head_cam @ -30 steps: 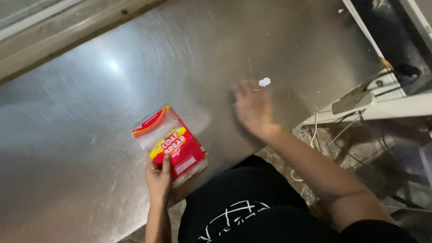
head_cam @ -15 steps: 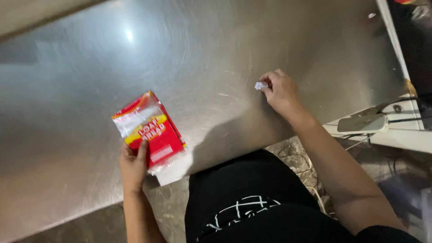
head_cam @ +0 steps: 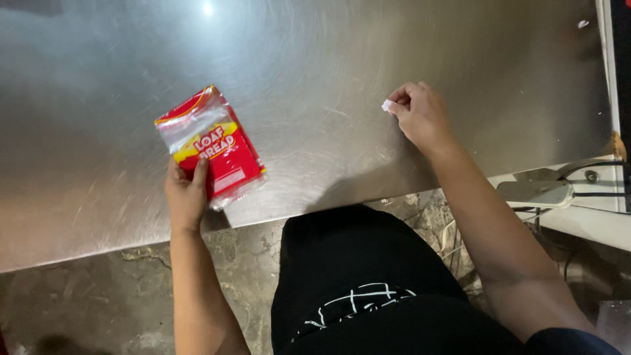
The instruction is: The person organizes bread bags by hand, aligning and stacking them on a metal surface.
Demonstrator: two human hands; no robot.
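Hands rest on a shiny metal table (head_cam: 328,59), one on each side of the person's body. The left hand (head_cam: 186,194) lies flat near the table's front edge, with a finger stretched out on top of a red and yellow bread bag (head_cam: 210,146). This hand is open and presses down on the bag, not gripping it. The bag lies tilted on the table, and its clear top end points away from the person. The right hand (head_cam: 420,115) is farther out on the table, well apart from the bag, with the arm reaching forward. Its fingers are curled together and pinch a small white bit (head_cam: 386,104) at the fingertips. What the white bit is cannot be told, as it is too small. Another tiny white speck (head_cam: 582,24) lies far off near the table's right edge.
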